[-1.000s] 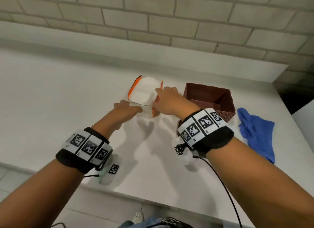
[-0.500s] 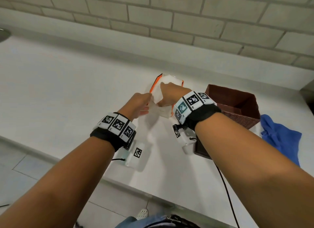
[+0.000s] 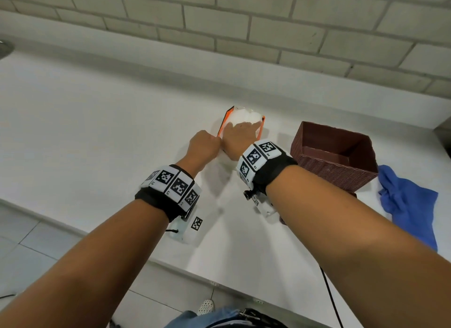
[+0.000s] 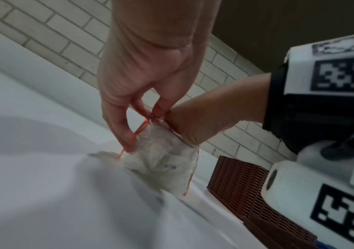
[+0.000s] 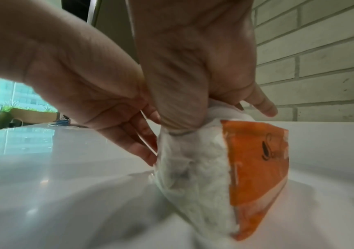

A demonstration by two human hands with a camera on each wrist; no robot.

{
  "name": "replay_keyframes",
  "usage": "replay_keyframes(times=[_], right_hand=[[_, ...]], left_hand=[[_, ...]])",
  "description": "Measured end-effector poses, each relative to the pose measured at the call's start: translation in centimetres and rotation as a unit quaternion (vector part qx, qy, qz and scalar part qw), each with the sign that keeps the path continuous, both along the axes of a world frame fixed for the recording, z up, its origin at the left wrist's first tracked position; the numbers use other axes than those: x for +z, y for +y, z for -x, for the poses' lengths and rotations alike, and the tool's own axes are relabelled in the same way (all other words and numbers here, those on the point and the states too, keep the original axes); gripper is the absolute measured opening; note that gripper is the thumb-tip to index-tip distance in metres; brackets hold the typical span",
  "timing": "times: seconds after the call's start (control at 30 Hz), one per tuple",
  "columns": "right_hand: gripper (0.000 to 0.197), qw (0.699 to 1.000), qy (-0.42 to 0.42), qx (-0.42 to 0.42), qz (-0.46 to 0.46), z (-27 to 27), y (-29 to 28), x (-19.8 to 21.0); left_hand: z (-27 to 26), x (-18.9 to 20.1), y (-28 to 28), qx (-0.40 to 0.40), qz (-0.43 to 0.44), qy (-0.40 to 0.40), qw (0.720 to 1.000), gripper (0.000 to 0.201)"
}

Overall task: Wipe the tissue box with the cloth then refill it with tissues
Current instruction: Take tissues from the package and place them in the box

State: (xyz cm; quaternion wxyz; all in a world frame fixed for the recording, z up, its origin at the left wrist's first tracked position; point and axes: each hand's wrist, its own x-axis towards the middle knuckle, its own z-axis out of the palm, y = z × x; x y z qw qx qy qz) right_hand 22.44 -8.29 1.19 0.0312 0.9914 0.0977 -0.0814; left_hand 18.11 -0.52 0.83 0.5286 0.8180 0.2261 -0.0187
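An orange and clear tissue pack (image 3: 241,115) stands tilted on the white counter (image 3: 97,132), left of the brown woven tissue box (image 3: 334,174), which is open on top. My left hand (image 3: 214,138) pinches the pack's left wrapper edge (image 4: 144,126). My right hand (image 3: 246,126) is on top of the pack, its thumb (image 5: 180,116) and fingers gripping white tissues (image 5: 225,109) at the pack's opening. In the left wrist view the pack (image 4: 163,160) bulges under both hands. The blue cloth (image 3: 410,203) lies crumpled to the right of the box, with no hand on it.
A brick wall (image 3: 244,22) with a white ledge runs behind the counter. The counter's front edge (image 3: 170,261) is near my forearms, with tiled floor below. A black cable (image 3: 329,298) hangs from my right wrist.
The pack has gone from lying flatter to standing tilted. My right hand has shifted onto its top opening, and my left hand has closed in on its left edge.
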Motion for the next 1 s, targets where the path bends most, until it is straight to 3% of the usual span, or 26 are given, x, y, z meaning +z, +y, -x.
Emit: replay_keyframes(times=[0.1,0.27,0.4,0.67,0.8,1.0], right_hand=[[0.050,0.999,-0.018,0.014,-0.032,-1.0,0.1,-1.3],[0.038,0.997,-0.022,0.073,-0.031,0.2,-1.0,0.0],[0.050,0.989,-0.060,0.134,-0.035,1.0,-2.1,1.3],[0.061,0.981,-0.100,0.149,-0.069,0.6,-3.3,2.4],[0.053,0.974,-0.145,0.146,-0.095,0.6,-3.8,3.9],[0.047,0.970,-0.151,0.143,-0.124,0.8,-5.4,6.9]], left_hand=[[-0.3,-0.4,0.0,-0.011,-0.027,-0.004,1.000,0.020],[-0.6,-0.9,0.2,-0.020,-0.033,-0.008,0.999,0.026],[-0.6,-1.0,0.3,-0.002,-0.001,-0.020,1.000,0.018],[-0.7,-1.2,0.4,0.029,0.027,-0.022,0.999,0.031],[-0.6,-0.9,0.3,0.027,0.001,-0.005,1.000,0.026],[-0.5,0.1,-0.2,0.041,-0.049,0.014,0.998,0.051]])
